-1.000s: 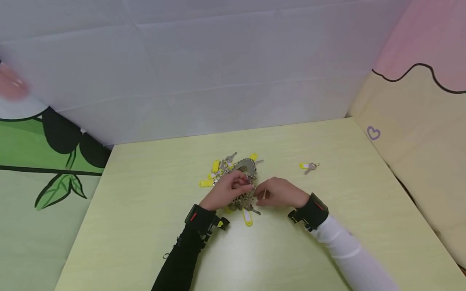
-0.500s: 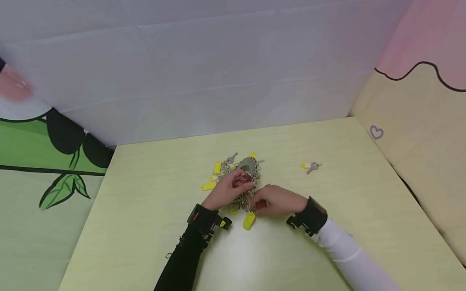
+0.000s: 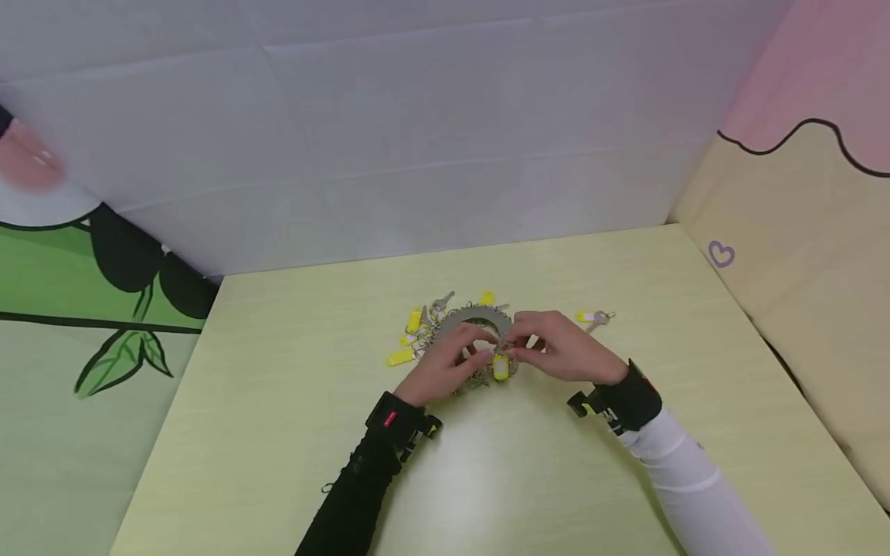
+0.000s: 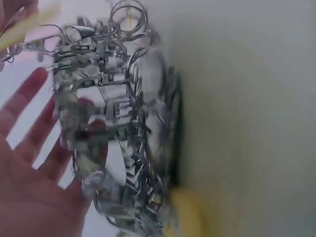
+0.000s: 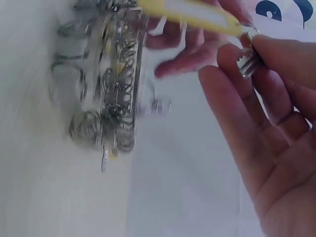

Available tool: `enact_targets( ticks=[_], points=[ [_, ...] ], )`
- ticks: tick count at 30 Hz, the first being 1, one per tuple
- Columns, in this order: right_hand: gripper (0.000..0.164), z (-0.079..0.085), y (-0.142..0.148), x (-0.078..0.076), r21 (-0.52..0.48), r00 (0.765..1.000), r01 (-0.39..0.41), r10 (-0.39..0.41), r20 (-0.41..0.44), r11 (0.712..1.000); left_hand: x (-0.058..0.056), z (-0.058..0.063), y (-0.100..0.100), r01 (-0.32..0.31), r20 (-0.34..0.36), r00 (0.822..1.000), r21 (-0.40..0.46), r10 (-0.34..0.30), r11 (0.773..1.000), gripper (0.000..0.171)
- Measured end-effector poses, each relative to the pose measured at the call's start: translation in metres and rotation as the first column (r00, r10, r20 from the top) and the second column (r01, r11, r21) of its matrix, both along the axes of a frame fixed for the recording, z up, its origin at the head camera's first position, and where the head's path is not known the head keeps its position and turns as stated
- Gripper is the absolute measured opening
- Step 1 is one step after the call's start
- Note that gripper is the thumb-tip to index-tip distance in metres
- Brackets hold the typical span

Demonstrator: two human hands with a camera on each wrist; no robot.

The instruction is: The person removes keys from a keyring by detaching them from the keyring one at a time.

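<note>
A flat grey metal ring [image 3: 452, 318], fringed with small clips and split rings, lies over a heap of tagged keys in the head view. My left hand [image 3: 452, 363] is above its near side, thumb and finger close together at a metal clip [image 4: 42, 47] raised from the ring. Beside those fingertips, my right hand [image 3: 566, 345] pinches a key [image 5: 250, 64] between thumb and fingers. A yellow tag [image 5: 197, 15] hangs with this key on a small split ring. Hooks and blur partly hide the left fingers in the left wrist view.
More keys with yellow tags [image 3: 401, 357] spread out left of and behind the metal ring. One tagged key [image 3: 600, 317] lies alone to the right on the pale table [image 3: 313, 440]. A light cloth wall [image 3: 417, 139] rises along the back edge.
My right hand has gone from the ring's near edge, lifted a tagged key and brought it up to the left fingertips. The metal ring now shows wider; the left hand has shifted slightly.
</note>
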State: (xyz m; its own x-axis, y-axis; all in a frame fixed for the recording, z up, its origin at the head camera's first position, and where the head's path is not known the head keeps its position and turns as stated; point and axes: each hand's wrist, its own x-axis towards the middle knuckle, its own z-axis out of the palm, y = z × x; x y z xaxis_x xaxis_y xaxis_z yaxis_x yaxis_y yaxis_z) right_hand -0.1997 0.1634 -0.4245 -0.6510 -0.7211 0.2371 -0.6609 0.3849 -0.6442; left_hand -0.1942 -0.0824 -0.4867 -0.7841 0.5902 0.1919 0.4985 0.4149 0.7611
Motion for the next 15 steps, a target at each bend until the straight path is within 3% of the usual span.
enact_targets(
  ticks=[5,11,15],
  points=[
    [0.008,0.002,0.001,0.002,-0.06,1.0,0.018,-0.019,-0.01,0.998,0.006,0.002,0.007,0.084,-0.006,0.996,0.091,-0.084,0.992,0.026],
    [0.01,0.004,0.005,0.0,-0.121,0.999,0.041,-0.039,0.016,0.992,0.02,0.031,0.013,0.104,0.103,0.987,0.196,-0.126,0.975,0.023],
    [0.011,0.006,0.008,-0.001,-0.119,0.999,0.045,-0.045,0.005,0.992,0.022,0.042,0.013,0.102,0.1,0.987,0.198,-0.124,0.975,0.019]
  ],
)
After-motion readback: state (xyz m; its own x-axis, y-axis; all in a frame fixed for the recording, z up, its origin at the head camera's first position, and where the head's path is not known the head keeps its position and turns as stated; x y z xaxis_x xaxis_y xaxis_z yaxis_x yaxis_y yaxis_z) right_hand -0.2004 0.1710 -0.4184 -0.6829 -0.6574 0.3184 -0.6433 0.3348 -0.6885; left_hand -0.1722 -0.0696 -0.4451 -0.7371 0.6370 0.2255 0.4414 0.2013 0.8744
